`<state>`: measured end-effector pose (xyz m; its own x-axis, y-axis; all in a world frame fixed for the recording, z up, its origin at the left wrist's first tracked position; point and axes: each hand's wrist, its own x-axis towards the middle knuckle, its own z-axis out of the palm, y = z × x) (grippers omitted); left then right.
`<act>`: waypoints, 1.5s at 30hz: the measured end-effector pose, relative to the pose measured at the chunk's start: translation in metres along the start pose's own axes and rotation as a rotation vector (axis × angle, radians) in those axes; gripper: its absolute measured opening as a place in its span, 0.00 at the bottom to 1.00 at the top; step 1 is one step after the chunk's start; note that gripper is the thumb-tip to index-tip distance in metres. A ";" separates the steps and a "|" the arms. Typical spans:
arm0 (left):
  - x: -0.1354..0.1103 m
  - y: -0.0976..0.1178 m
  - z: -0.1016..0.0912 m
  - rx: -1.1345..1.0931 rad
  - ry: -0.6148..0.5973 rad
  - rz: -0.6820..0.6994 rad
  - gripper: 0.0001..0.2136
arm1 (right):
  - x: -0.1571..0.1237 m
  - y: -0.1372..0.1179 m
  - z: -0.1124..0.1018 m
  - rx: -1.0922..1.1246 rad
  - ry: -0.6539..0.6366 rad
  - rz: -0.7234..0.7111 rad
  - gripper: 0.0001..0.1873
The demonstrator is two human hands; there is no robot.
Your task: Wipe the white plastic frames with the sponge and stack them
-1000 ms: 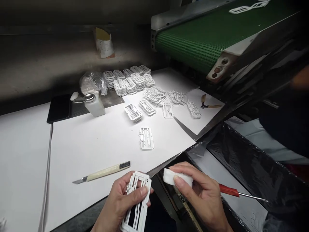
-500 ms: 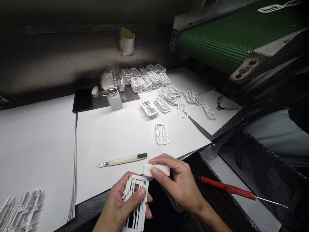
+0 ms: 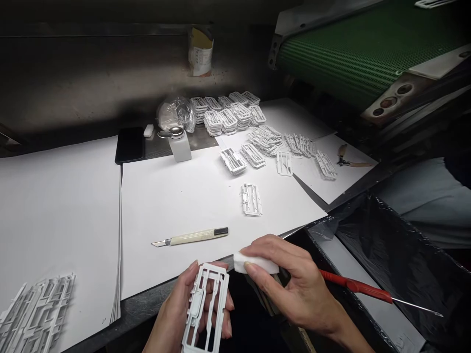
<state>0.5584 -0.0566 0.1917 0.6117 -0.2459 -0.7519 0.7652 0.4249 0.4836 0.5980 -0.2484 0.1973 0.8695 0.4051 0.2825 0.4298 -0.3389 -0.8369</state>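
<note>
My left hand (image 3: 174, 309) holds a white slotted plastic frame (image 3: 224, 314) at the near edge of the table, its long openings facing up. To the right of it, my right hand (image 3: 298, 279) pinches a white block (image 3: 257, 264), perhaps a sponge or eraser, between thumb and fingers. The block and the frame are apart. Beyond my hands a cream craft knife (image 3: 195, 237) lies on white paper, blade to the left. A single similar frame (image 3: 252, 199) rests farther back on the paper.
Stacks of white frames (image 3: 228, 121) stand at the back, more (image 3: 40, 314) at the near left. A white bottle with a metal top (image 3: 180, 148), a black phone (image 3: 129, 145) and pliers (image 3: 353, 162) lie around. A red-handled tool (image 3: 356, 287), a black plastic bag and a green conveyor (image 3: 342, 54) are right.
My right hand has drawn the white block away to the right from the frame. My left thumb has moved off the frame's face. The camera view has shifted slightly.
</note>
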 end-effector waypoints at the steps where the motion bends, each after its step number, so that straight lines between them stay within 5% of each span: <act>1: 0.000 0.000 0.002 -0.033 0.011 -0.033 0.20 | 0.001 -0.001 0.004 0.006 0.011 -0.006 0.11; 6: -0.001 0.001 0.007 -0.154 0.115 -0.074 0.19 | 0.008 -0.003 0.022 -0.015 -0.006 -0.111 0.11; 14: 0.000 0.005 0.010 -0.277 0.303 0.018 0.12 | -0.007 -0.012 0.019 -0.046 -0.005 -0.102 0.13; 23: 0.002 0.005 0.005 -0.276 0.316 0.035 0.14 | -0.038 -0.011 0.038 -0.009 -0.095 -0.217 0.12; 27: 0.001 0.004 0.007 -0.308 0.272 0.022 0.14 | -0.032 -0.014 0.038 -0.061 0.024 -0.163 0.14; 32: 0.000 0.005 0.005 -0.318 0.301 0.056 0.14 | -0.031 -0.016 0.034 -0.036 -0.121 -0.231 0.10; 36: -0.001 0.007 0.005 -0.330 0.299 0.059 0.14 | -0.032 -0.018 0.024 0.018 -0.028 -0.127 0.14; 45: -0.002 0.002 0.008 -0.429 0.296 0.087 0.12 | -0.004 -0.002 0.037 -0.161 0.021 -0.194 0.12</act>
<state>0.5605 -0.0623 0.1974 0.5392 0.0363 -0.8414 0.5251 0.7665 0.3696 0.5842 -0.2176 0.1806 0.7709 0.4586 0.4421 0.6212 -0.3875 -0.6811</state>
